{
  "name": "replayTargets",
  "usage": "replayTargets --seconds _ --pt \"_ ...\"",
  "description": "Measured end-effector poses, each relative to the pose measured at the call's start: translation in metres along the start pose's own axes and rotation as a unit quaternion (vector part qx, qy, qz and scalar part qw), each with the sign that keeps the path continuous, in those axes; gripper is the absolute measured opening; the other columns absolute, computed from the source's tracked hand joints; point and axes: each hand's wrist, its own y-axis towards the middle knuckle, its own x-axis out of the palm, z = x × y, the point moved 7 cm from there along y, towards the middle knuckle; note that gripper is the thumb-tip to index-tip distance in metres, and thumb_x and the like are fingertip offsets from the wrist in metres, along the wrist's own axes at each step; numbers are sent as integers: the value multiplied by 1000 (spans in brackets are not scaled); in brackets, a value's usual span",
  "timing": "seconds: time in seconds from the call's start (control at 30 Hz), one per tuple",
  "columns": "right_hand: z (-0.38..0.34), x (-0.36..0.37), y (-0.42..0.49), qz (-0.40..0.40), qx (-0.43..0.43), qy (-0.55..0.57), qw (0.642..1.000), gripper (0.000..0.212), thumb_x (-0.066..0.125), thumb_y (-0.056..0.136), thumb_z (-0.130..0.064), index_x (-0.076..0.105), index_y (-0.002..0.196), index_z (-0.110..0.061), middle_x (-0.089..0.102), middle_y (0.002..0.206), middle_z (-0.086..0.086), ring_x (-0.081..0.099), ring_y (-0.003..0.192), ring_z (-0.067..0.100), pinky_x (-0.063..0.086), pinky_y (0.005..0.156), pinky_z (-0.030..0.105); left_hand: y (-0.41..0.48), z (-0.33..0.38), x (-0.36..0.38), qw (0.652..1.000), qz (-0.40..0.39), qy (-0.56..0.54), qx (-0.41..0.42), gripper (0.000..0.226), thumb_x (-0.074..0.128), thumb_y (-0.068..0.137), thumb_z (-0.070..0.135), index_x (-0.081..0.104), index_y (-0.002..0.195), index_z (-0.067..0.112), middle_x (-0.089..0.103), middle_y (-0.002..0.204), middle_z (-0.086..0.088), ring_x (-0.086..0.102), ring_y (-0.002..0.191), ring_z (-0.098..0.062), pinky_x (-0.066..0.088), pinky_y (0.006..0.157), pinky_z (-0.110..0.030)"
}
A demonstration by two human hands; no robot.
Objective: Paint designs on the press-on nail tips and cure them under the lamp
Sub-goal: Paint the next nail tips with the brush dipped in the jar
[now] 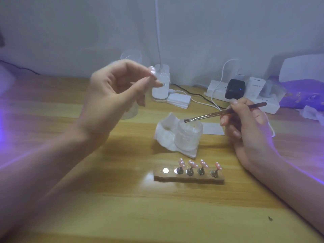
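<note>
My left hand [112, 92] is raised above the table and pinches a pink nail tip [152, 70] on its small stand between thumb and fingers. My right hand [245, 127] grips a thin brush [224, 112], whose bristles hover over an open frosted jar [188, 135]. A wooden holder [188, 178] lies near the table's front, with several pink nail tips [192, 163] standing on metal pegs and its left-most magnet spot bare.
A crumpled white tissue [166, 137] lies under the jar. Behind stand a white gooseneck lamp base [160, 92], a power strip [245, 95] with plugs and cables, a clear cup [130, 109] and a purple-lit white curing lamp [301, 85] at the far right.
</note>
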Motion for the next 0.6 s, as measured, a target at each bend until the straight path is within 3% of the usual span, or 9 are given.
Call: replayTargets --seconds 0.1,0.2,0.23,0.4,0.5,0.6 --pt "0 1 1 1 8 11 1000 28 50 101 -16 45 74 -19 58 50 1 24 36 7 25 40 15 -8 16 4 999 -10 -7 45 4 67 93 11 63 91 10 78 92 2 69 72 -3 46 58 -13" --pt "1 0 1 5 12 13 1000 28 50 101 -17 45 74 -18 58 50 1 24 35 7 22 39 16 -26 18 20 995 -60 37 64 8 71 92 17 67 87 12 77 96 1 71 86 -27 48 57 -43" --pt "1 0 1 4 12 12 1000 28 50 101 -17 45 74 -17 58 50 1 24 34 7 21 39 17 -32 16 26 992 -89 58 67 8 72 90 20 69 86 14 77 99 4 68 90 -31 45 57 -46" --pt "3 1 2 -7 10 9 1000 28 49 102 -17 45 74 -18 58 50 0 24 35 7 22 38 16 -61 -2 34 968 -205 146 14 10 77 79 38 74 81 29 65 101 14 55 101 -13 35 79 -15" --pt "3 2 3 -11 8 7 1000 29 48 102 -18 43 73 -19 57 51 0 23 35 7 20 38 18 -69 -20 36 954 -248 158 -54 9 83 75 36 75 78 36 66 101 14 53 108 -14 35 91 -14" --pt "4 0 4 -10 6 6 1000 29 48 102 -19 42 73 -19 57 51 -1 23 35 7 18 39 19 -72 -29 37 947 -258 177 -75 7 80 75 37 74 77 38 65 99 16 53 110 -14 35 94 -15"
